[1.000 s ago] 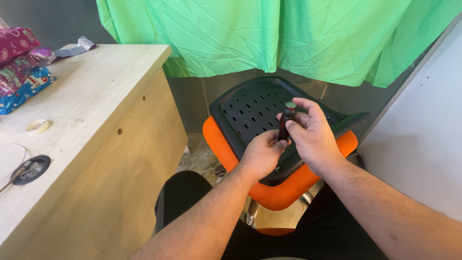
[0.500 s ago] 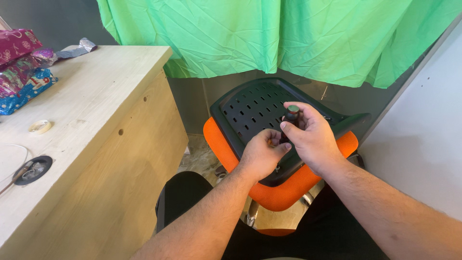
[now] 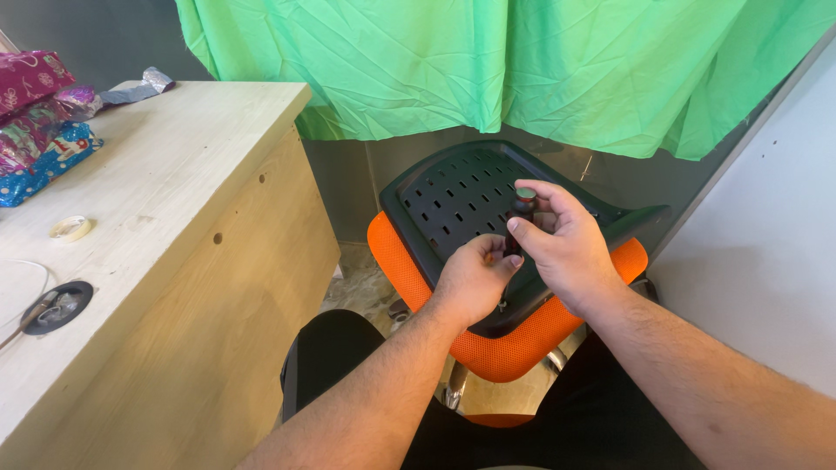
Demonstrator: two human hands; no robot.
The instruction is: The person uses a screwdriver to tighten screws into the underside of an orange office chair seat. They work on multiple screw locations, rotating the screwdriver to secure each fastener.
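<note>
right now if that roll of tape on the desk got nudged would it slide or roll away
The roll of tape lies flat on the wooden desk, so a nudge would probably slide it rather than roll it. It looks small and thin, so likely light and easy to shift. Tipped onto its edge, its round shape could let it roll toward the desk's edge.

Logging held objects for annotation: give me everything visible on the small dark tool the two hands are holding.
The tool is a small, slim, dark item, held roughly upright over the black perforated chair back. Its top end has a pale greenish round cap; the material looks like plastic or rubber, hard to tell. The right hand wraps its upper part, fingers around the top. The left hand pinches its lower end. Most of the shaft is hidden by the fingers, so its tip and exact kind cannot be told.
</note>
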